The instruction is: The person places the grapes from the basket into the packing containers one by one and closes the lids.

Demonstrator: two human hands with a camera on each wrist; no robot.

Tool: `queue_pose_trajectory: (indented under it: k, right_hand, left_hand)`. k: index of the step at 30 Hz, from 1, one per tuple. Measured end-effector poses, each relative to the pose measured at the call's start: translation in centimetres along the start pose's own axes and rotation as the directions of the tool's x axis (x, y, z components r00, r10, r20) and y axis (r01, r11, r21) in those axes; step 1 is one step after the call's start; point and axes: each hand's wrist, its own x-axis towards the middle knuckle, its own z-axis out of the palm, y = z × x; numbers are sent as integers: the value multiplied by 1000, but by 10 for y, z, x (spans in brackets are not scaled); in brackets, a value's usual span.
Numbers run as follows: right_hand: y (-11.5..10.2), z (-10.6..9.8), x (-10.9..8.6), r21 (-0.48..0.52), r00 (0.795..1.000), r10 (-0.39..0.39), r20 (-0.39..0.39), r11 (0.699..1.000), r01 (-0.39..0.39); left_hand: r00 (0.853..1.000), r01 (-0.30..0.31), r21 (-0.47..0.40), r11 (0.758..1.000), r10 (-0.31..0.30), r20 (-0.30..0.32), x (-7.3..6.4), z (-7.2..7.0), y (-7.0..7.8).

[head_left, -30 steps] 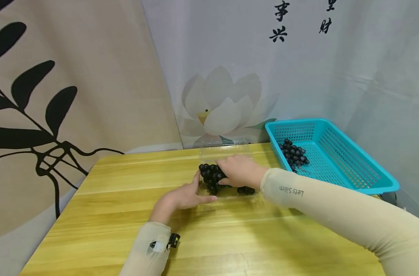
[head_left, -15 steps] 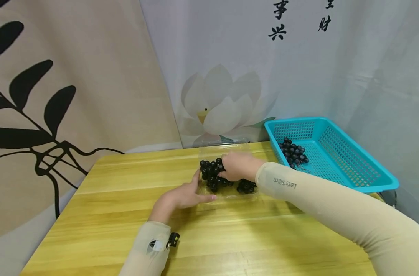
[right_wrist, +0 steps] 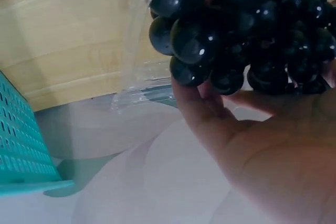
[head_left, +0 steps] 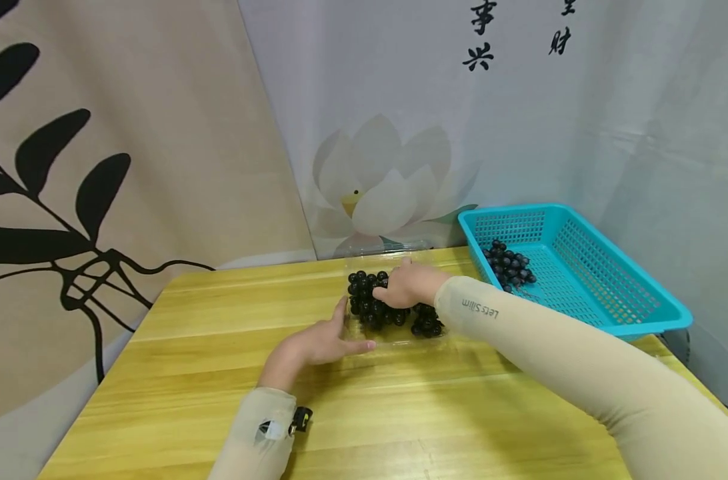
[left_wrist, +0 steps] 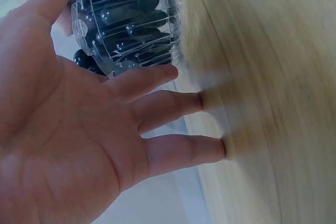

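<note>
Dark grapes (head_left: 370, 307) fill a clear plastic box (head_left: 394, 342) on the wooden table, its transparent lid (head_left: 394, 250) standing raised at the back. My left hand (head_left: 319, 340) rests beside the box's left front corner. In the left wrist view its fingers (left_wrist: 178, 153) are spread and straight, with the ribbed box wall (left_wrist: 131, 19) close to the thumb and forefinger. Over the box, my right hand (head_left: 409, 283) holds a bunch of grapes (right_wrist: 236, 35) from its far side. The right wrist view shows the fingers curled against the bunch, their tips partly hidden by it.
A turquoise plastic basket (head_left: 616, 267) stands at the right back, with another bunch of grapes (head_left: 511, 267) at its left end. Behind the table (head_left: 220, 333) hangs a printed curtain (head_left: 394, 133). My right forearm crosses in front of the basket.
My right hand has shifted a little left and away from me with the bunch, uncovering more grapes at the box's front right. The left hand has stayed put.
</note>
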Motion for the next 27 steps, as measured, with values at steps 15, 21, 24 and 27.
queue_pose_trajectory:
  k: [15, 21, 24, 27]
  right_hand:
    - [9, -14, 16, 95, 994, -52, 93, 995, 43]
    - [7, -5, 19, 40, 999, -32, -24, 999, 33]
    - [3, 5, 14, 3, 991, -40, -128, 999, 41]
    - [-2, 17, 8, -104, 961, -99, -258, 992, 75]
  left_hand:
    - [1000, 1, -4, 1000, -1, 0, 0, -3, 0]
    - [1000, -8, -14, 1000, 8, 3, -1, -2, -2]
    - [1000, -10, -15, 1000, 10, 0, 0, -1, -1]
    - [1000, -7, -10, 1000, 7, -5, 1, 0, -1]
